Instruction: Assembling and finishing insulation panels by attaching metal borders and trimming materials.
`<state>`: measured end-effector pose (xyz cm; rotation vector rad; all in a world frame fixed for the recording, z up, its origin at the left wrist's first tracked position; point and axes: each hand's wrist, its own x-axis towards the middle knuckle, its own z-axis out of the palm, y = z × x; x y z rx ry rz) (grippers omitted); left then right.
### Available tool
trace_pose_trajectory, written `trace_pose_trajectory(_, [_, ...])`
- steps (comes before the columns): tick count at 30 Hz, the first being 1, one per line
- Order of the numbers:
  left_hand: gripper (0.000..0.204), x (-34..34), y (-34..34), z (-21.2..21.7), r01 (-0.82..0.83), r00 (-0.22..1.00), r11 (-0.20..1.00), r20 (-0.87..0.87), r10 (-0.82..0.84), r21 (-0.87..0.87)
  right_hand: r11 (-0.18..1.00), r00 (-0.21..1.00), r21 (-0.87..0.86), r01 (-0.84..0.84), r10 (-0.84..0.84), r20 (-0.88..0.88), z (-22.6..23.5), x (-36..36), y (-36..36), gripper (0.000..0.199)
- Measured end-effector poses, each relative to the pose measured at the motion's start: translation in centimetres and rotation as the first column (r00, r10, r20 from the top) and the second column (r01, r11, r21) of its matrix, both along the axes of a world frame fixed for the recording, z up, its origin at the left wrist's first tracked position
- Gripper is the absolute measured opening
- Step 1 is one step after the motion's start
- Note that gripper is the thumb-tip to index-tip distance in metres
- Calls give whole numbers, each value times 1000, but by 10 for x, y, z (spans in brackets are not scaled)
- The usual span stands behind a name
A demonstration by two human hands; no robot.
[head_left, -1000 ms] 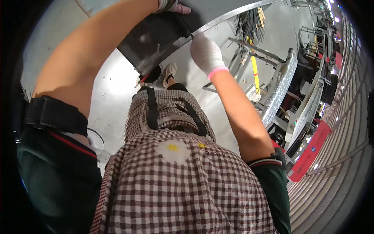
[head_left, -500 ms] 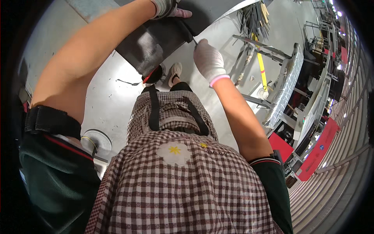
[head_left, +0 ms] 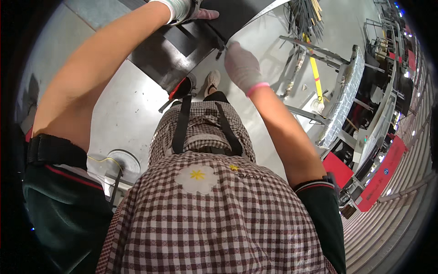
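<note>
Left hand [head_left: 185,10]: gloved, we see it pressed flat, fingers spread, on the dark panel [head_left: 182,50] at the top edge.
Right hand [head_left: 242,67]: gloved, its grip closed on a thin dark tool [head_left: 220,45] touching the panel's edge.
Panel: above the checked apron [head_left: 205,210], over the grey floor [head_left: 123,109].
</note>
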<state>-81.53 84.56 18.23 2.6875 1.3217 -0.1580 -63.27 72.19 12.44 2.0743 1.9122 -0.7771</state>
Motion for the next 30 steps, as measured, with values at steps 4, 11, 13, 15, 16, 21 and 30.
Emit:
trace_pose_trajectory(4, [89,4,9,-6,39,999,998,-18,-38,51,982,989,-121,146,-150,-18,-9,-3,20,23])
trace_pose_trajectory(11, [90,17,10,-13,40,986,997,-165,-29,66,994,1000,-108,21,-22,-1,-10,2,13,26])
trace_pose_trajectory(13, [89,18,11,-17,67,989,994,-139,-54,91,991,1000,-132,-16,18,9,-12,0,19,27])
trace_pose_trajectory(15, [90,15,9,-21,37,993,998,-113,-30,54,994,998,-88,-63,62,-15,-12,2,18,27])
trace_pose_trajectory(16, [91,15,11,-22,15,989,999,-144,-8,45,995,998,-79,-60,58,-21,-17,6,15,27])
trace_pose_trajectory(21, [91,21,5,-17,15,991,996,-134,-4,84,994,997,-101,52,-56,-46,-17,19,-1,23])
trace_pose_trajectory(30, [90,14,15,-33,60,986,992,-159,-42,111,995,993,-98,31,-41,-109,-16,30,-17,23])
